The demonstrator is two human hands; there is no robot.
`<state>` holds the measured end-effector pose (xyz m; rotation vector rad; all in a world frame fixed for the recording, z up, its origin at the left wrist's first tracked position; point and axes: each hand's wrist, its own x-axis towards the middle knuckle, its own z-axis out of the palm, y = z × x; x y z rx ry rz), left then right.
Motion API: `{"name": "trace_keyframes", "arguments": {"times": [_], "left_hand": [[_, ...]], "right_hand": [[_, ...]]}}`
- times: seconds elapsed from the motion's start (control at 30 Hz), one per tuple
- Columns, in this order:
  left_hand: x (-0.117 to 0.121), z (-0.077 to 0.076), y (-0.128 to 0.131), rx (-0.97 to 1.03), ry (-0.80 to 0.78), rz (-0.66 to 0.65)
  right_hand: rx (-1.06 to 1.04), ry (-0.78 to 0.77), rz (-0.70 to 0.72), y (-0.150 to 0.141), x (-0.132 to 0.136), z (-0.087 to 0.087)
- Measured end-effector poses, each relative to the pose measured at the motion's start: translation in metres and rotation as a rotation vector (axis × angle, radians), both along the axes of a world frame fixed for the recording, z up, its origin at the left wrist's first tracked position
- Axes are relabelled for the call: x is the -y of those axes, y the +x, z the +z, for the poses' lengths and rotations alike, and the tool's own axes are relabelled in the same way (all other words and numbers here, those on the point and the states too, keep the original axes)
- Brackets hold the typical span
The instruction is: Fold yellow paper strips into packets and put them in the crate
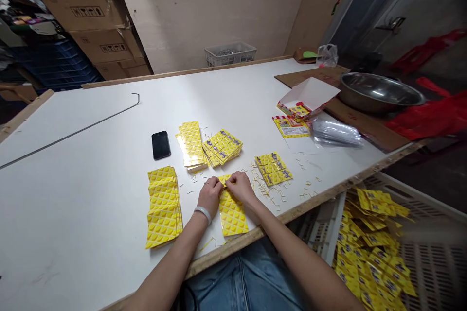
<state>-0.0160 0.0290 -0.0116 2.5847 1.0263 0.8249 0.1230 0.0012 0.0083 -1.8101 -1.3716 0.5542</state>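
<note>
A yellow printed card sheet (233,215) with a diamond pattern lies on the white table in front of me. Its far end is between my two hands. My left hand (210,196), with a bracelet at the wrist, is closed on the left side of that end. On the right side, my right hand (241,186) pinches the same end; the fingertips partly hide it. A taller stack of yellow sheets (164,206) lies to the left. Beyond my hands are another yellow stack (192,143) and a fanned pile of printed cards (223,146). More printed cards (273,168) lie to the right.
Thin yellow offcuts (268,192) litter the table. A black phone (161,145) and a long metal rod (80,129) lie left. At right are an open box (310,95), plastic sleeves (337,132) and a metal basin (379,91). Below stands a crate (430,262) with yellow packets.
</note>
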Motion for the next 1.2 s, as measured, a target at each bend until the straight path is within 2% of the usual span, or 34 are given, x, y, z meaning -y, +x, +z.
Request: {"name": "trace_keyframes", "arguments": {"times": [0.1, 0.2, 0.27, 0.33, 0.4, 0.47, 0.53, 0.6, 0.8, 0.93, 1.2], "left_hand": [[0.001, 0.001, 0.001, -0.006, 0.013, -0.001], [0.003, 0.008, -0.001, 0.004, 0.019, 0.014], [0.007, 0.016, -0.005, 0.060, 0.009, 0.049], [0.012, 0.024, -0.011, 0.120, -0.027, 0.027], [0.018, 0.027, -0.016, 0.113, -0.076, -0.090], [0.022, 0.025, -0.018, 0.049, -0.120, -0.209], [0.023, 0.019, -0.017, 0.016, -0.160, -0.234], [0.022, 0.014, -0.014, 0.019, -0.192, -0.216], [0.022, 0.007, -0.010, 0.047, -0.179, -0.182], [0.026, 0.007, -0.010, 0.019, -0.126, -0.170], [0.033, 0.010, -0.008, -0.055, -0.050, -0.140]], "right_hand": [[-0.022, -0.012, -0.063, 0.002, -0.008, 0.000], [-0.039, 0.006, -0.156, 0.023, -0.007, 0.008], [0.006, 0.069, -0.240, 0.044, 0.000, 0.018], [0.105, 0.176, -0.257, 0.062, 0.013, 0.029], [0.171, 0.246, -0.127, 0.069, 0.029, 0.037], [0.152, 0.229, 0.108, 0.063, 0.045, 0.040], [0.113, 0.179, 0.313, 0.049, 0.057, 0.037], [0.108, 0.145, 0.415, 0.035, 0.064, 0.030], [0.166, 0.106, 0.416, 0.020, 0.063, 0.012], [0.168, 0.116, 0.419, 0.020, 0.061, 0.010], [0.073, 0.045, 0.321, 0.014, 0.054, 0.009]]}}
